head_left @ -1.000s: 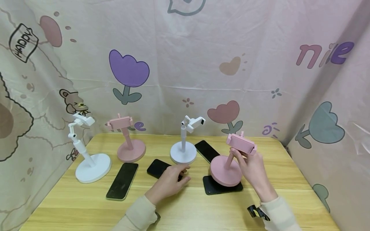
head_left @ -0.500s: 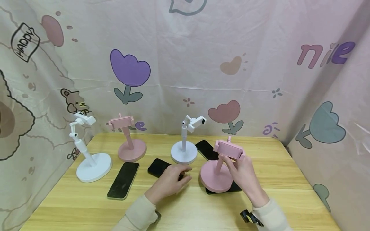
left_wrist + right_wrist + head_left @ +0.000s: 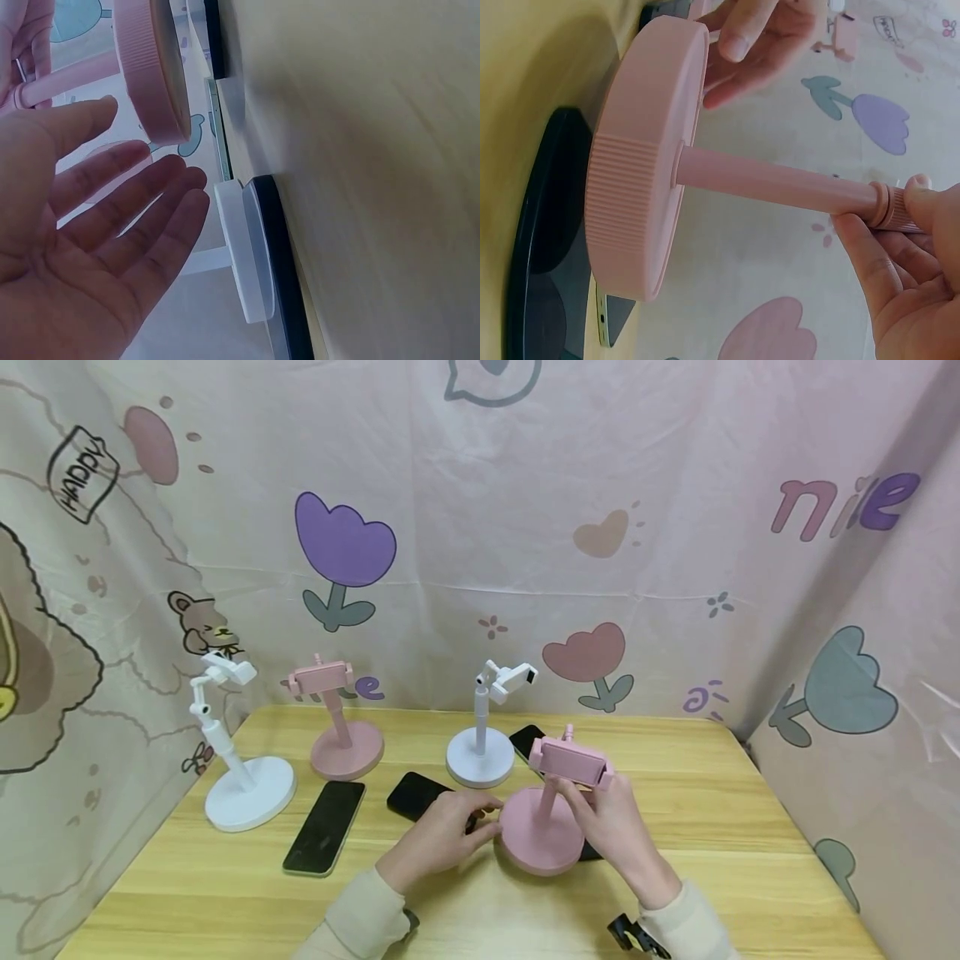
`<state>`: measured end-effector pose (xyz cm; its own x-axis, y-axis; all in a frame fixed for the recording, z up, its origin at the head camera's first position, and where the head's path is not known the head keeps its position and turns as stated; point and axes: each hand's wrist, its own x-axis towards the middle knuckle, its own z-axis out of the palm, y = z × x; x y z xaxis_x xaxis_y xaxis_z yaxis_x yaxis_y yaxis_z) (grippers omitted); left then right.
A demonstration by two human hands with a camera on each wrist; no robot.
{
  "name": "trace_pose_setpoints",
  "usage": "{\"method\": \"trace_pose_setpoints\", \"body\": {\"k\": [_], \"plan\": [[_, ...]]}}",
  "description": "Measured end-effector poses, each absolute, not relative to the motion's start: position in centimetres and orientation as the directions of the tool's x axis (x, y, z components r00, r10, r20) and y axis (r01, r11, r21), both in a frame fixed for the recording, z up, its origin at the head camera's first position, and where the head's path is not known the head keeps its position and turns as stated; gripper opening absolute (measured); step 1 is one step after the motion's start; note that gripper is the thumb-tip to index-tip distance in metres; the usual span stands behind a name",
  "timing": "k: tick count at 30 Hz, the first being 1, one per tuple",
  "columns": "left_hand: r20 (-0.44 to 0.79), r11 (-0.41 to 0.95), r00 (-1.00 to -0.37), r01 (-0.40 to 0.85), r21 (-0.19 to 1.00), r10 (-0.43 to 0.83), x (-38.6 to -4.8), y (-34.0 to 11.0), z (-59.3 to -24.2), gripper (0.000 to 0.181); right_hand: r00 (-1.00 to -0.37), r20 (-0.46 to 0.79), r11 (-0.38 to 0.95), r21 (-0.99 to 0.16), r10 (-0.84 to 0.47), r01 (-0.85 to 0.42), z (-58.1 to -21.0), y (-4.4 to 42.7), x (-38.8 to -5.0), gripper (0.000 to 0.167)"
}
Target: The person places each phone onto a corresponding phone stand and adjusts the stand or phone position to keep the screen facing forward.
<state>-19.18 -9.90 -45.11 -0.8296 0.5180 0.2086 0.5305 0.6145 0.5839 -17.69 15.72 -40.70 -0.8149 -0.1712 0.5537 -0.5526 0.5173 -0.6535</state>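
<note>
My right hand (image 3: 622, 831) grips the upper pole of a pink phone stand (image 3: 542, 839), just under its clamp. In the right wrist view its ribbed round base (image 3: 630, 187) is lifted off the table, with a dark phone (image 3: 544, 225) lying beside and below it. My left hand (image 3: 431, 839) reaches toward the left side of that base, fingers loosely extended and holding nothing. In the left wrist view its thumb and fingers (image 3: 120, 195) lie close to the base; contact is unclear. A black phone (image 3: 415, 795) lies partly hidden behind the left hand.
Another pink stand (image 3: 347, 752) and a white stand (image 3: 253, 793) stand at the left, a second white stand (image 3: 480, 758) at the back middle. One phone (image 3: 325, 828) lies at front left, another (image 3: 527, 739) at the back, partly covered. Printed curtains (image 3: 480, 527) enclose the table.
My right hand has carried the pink stand left and toward me, so its base now meets the left hand's fingertips in the head view. The left hand has barely moved.
</note>
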Motion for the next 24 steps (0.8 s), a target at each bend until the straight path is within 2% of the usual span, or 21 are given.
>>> {"method": "trace_pose_setpoints", "body": {"k": [3,9,18,24], "plan": [[0.19,0.617,-0.826,0.53,0.582,0.531,-19.1,-9.9,-45.1,0.027,-0.805,0.562,0.516,-0.642,-0.188,-0.568,-40.7,15.3,-17.5,0.037],[0.2,0.627,-0.821,0.544,0.558,0.534,-18.9,-10.0,-45.1,0.025,-0.826,0.528,0.492,-0.675,-0.198,-0.549,-40.6,14.5,-16.9,0.037],[0.224,0.67,-0.837,0.537,0.513,0.5,-18.2,-10.3,-44.9,0.015,-0.803,0.542,0.49,-0.645,-0.248,-0.586,-40.9,13.7,-16.6,0.041],[0.232,0.67,-0.823,0.56,0.488,0.519,-18.0,-10.5,-44.8,0.013,-0.796,0.535,0.464,-0.65,-0.283,-0.602,-41.1,12.9,-16.5,0.038]]}}
